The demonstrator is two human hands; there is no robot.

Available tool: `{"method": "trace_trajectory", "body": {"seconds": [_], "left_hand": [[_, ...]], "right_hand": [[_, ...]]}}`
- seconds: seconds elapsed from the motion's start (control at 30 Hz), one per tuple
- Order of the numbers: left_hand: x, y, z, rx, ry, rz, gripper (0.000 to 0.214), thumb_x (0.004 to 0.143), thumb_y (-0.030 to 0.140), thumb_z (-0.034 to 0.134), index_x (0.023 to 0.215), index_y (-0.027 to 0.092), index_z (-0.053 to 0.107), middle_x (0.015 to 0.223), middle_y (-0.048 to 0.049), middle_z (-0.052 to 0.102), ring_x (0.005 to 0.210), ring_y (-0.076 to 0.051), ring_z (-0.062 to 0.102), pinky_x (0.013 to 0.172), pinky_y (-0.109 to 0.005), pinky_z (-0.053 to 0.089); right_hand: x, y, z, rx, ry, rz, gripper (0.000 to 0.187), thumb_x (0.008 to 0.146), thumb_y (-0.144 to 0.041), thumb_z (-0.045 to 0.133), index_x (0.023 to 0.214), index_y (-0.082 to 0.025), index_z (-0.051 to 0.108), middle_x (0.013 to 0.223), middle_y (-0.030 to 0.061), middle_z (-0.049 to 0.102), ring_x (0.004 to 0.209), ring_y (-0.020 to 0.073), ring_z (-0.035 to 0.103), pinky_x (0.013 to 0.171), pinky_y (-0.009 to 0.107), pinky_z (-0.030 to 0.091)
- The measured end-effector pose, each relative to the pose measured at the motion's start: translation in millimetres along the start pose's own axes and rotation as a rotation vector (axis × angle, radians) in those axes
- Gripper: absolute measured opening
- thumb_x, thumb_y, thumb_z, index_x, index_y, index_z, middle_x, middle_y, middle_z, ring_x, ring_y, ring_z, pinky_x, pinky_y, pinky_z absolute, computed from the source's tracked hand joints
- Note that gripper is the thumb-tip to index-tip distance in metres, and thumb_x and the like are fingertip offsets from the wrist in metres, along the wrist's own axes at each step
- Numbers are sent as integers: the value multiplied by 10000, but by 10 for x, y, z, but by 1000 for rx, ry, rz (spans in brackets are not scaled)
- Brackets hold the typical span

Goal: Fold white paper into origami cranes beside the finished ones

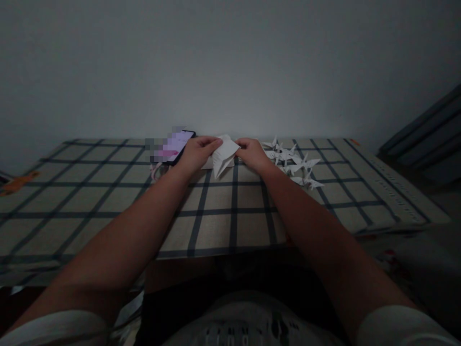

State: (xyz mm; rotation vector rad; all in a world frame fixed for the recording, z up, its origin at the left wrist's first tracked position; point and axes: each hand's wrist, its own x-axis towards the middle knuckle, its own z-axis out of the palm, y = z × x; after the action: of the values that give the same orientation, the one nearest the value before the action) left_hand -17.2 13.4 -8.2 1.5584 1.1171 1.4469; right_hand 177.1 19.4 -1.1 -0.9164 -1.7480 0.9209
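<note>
A partly folded white paper (224, 156) is held up just above the checked tablecloth (108, 192), near the table's far edge. My left hand (198, 154) pinches its upper left side with fingers closed. My right hand (253, 153) grips its right corner, fingers closed too. Both arms reach straight forward from the bottom of the view. Under the paper, partly hidden, lies something flat and white that I cannot make out.
A phone (175, 146) with a lit screen leans at the far edge left of my hands, a pale cable (156, 170) beside it. Several folded white paper cranes (293, 163) lie to the right. A grey wall stands behind; dark furniture (428, 139) at far right.
</note>
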Motion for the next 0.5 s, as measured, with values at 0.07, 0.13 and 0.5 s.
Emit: {"method": "trace_trajectory", "body": {"seconds": [0.07,0.13,0.5], "left_hand": [[-4,-7,8,-45,-22,-34,455,681,535,824,929,156,784,945,-88,771,846,-206,694,831,-347,551],[-7,-12,14,-101,-63,-82,459,670,544,834,914,158,782,937,-86,769,829,-196,695,833,-349,553],[-50,78,29,188,5,59,380,742,545,761,806,170,755,818,-64,742,798,-211,651,750,-319,507]], "right_hand": [[2,-3,-2,12,16,20,106,745,-181,643,784,-161,740,787,28,716,740,154,613,713,294,492],[3,-8,-3,18,34,30,104,743,-170,648,789,-155,741,799,34,720,735,155,615,716,298,493],[8,71,48,-11,28,-7,165,763,-326,709,792,-169,753,777,27,727,759,176,626,731,312,505]]}}
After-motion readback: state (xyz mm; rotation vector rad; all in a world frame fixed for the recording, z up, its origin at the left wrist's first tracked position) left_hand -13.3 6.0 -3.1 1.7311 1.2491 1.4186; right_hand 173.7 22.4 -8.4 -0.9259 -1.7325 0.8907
